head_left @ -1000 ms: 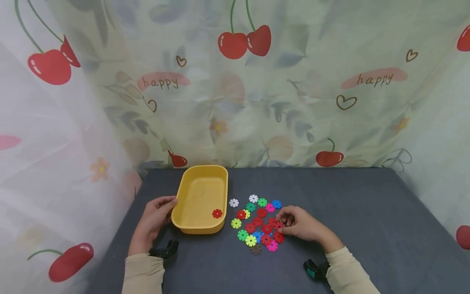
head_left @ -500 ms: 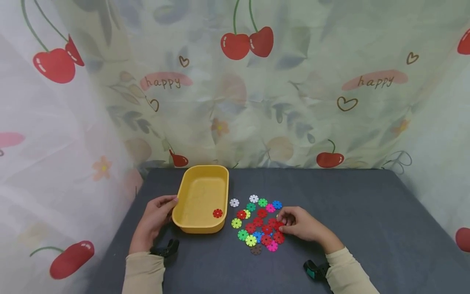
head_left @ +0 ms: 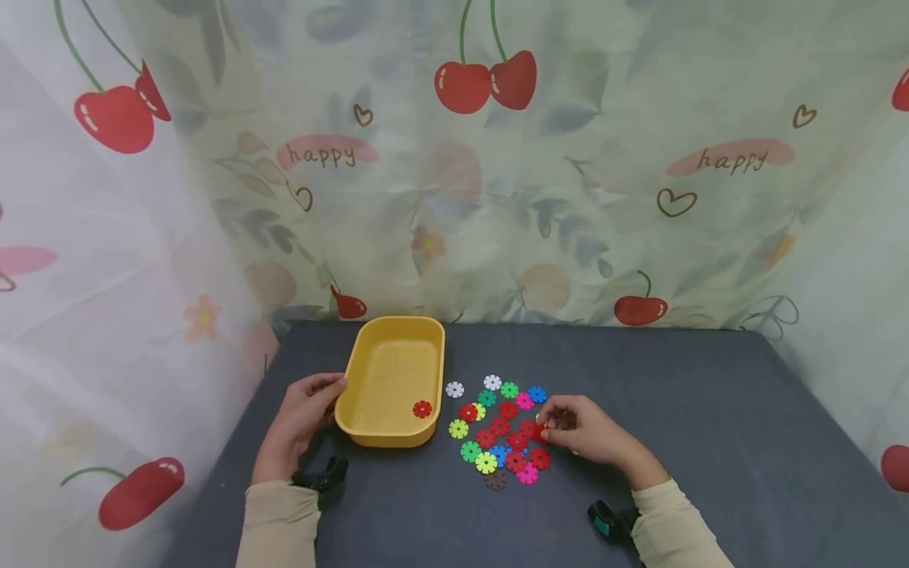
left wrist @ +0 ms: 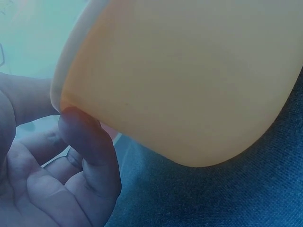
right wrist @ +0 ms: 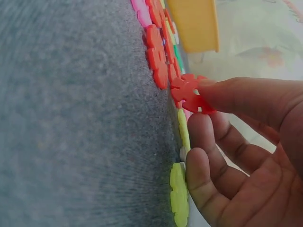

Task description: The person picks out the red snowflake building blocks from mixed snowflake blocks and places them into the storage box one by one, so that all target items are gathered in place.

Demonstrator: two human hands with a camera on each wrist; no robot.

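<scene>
My left hand point(head_left: 298, 426) pinches the left rim of a yellow plastic tub point(head_left: 394, 367) between thumb and fingers; the left wrist view shows the thumb against the tub wall point(left wrist: 180, 85). Inside the tub, near its front right corner, lies one red snowflake disc point(head_left: 422, 409). At the right side of a spread of coloured discs, my right hand point(head_left: 592, 432) pinches another red snowflake disc point(right wrist: 185, 92) between thumb and forefinger. Its thumb covers part of that notched disc. A yellow-green disc point(right wrist: 179, 195) lies below the right fingers in the right wrist view.
Several notched discs lie flat between the tub and my right hand, some overlapping, among them white point(head_left: 454, 390), green point(head_left: 470, 451), pink point(head_left: 527, 473) and brown point(head_left: 495, 479) ones. A dark cloth point(head_left: 682, 394) covers the table. Behind it hangs a cherry-print curtain point(head_left: 525, 197).
The right fingers have closed on a red disc at the right of the spread and drawn it slightly up. The left hand stays on the tub. The head view has shifted a little.
</scene>
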